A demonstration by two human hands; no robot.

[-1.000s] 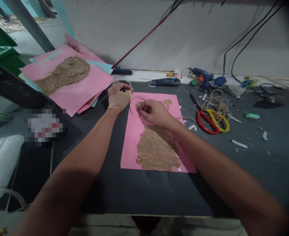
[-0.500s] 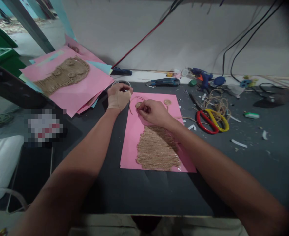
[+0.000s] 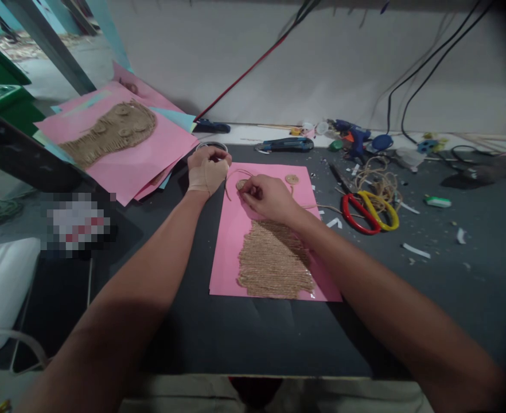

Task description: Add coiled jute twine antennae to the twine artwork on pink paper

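A pink sheet (image 3: 222, 258) lies on the dark table, with rows of jute twine (image 3: 274, 261) covering its lower part. My right hand (image 3: 270, 198) is over the upper part, its thumb and fingertips pinched at a small twine coil (image 3: 240, 184) on the paper. A second twine coil (image 3: 292, 179) sits near the top right corner. Just off the sheet's top left, my left hand (image 3: 210, 170) is closed, its fingertips partly hidden. A thin strand runs across its back, and a loose twine end curves beside it. Behind that hand shows the rim of a round object (image 3: 212, 144).
Scissors (image 3: 380, 212) with red and yellow handles lie at the right by tangled twine (image 3: 377, 178) and paper scraps. A blue cutter (image 3: 285, 144) and a blue glue gun (image 3: 356, 137) are along the back. Pink sheets (image 3: 162, 143) with twine work are stacked at the left.
Both hands keep nearly the same place and pose. The whole view has shifted very slightly; the coil under my right fingertips looks almost unchanged.
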